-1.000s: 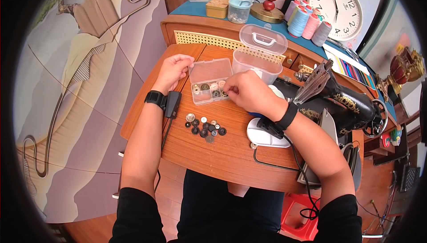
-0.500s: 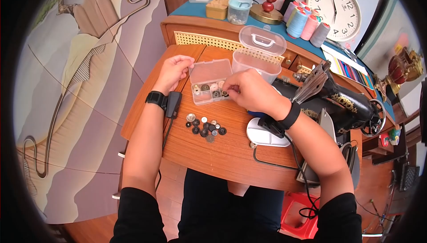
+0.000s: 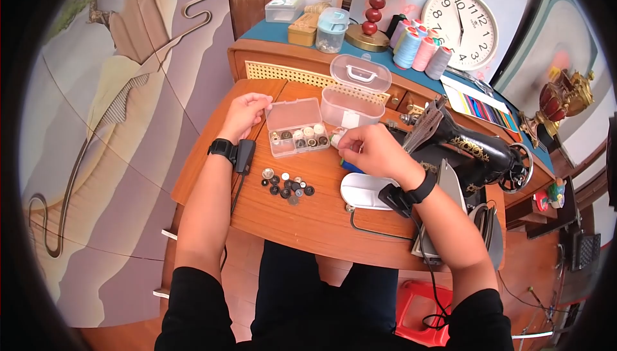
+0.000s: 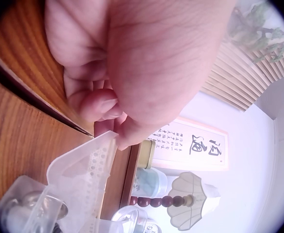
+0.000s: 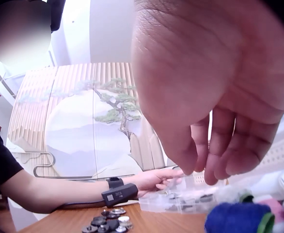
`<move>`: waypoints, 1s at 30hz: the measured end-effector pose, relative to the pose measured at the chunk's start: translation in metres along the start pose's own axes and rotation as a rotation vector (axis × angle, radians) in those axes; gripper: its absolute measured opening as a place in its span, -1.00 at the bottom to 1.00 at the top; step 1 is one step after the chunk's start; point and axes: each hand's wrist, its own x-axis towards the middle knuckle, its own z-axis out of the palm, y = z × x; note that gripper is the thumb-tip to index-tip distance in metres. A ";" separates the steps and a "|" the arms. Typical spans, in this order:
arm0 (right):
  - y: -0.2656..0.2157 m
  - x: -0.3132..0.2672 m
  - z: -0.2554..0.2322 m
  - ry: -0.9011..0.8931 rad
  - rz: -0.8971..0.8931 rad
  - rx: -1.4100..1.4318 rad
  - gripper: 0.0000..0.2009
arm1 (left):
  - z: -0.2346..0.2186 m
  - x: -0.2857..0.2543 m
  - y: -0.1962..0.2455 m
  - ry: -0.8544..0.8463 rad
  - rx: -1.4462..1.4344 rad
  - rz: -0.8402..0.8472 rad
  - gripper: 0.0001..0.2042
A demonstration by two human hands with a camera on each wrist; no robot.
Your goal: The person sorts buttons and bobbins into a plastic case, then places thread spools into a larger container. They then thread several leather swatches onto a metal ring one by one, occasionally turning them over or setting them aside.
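My left hand (image 3: 243,117) pinches the upper left corner of the clear lid (image 3: 294,115) of a small compartment box. That lid stands raised, and its corner meets my fingertips in the left wrist view. White, dark and metal buttons (image 3: 309,132) sit in the box's compartments. Just right of the box, my right hand (image 3: 373,148) hovers with fingers loosely bent and nothing visible between them. In the right wrist view a blue thread spool (image 5: 236,218) lies below that hand. A pile of mostly dark buttons (image 3: 286,187) lies on the table in front of the box.
Behind the box stands a clear tub (image 3: 350,108) with its handled lid propped up. A white divided tray (image 3: 365,190) and a black sewing machine (image 3: 472,148) occupy the right side. Thread cones (image 3: 407,49), a lamp (image 3: 369,29) and a clock (image 3: 460,29) stand along the back.
My right hand has moved right, off the box's right-hand compartments, which now show their buttons. My left hand stays at the lid corner. The head view has shifted slightly.
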 end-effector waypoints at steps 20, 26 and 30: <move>0.030 -0.018 0.016 -0.050 -0.107 -0.113 -0.69 | 0.027 -0.013 0.045 0.262 0.279 0.224 -0.92; 0.039 -0.019 0.013 -0.063 -0.119 -0.029 -0.73 | 0.044 -0.071 0.091 -0.168 0.512 0.231 -0.93; 0.044 -0.016 0.015 -0.018 -0.178 0.021 -0.75 | 0.048 -0.116 0.106 -0.499 1.098 -0.002 -0.83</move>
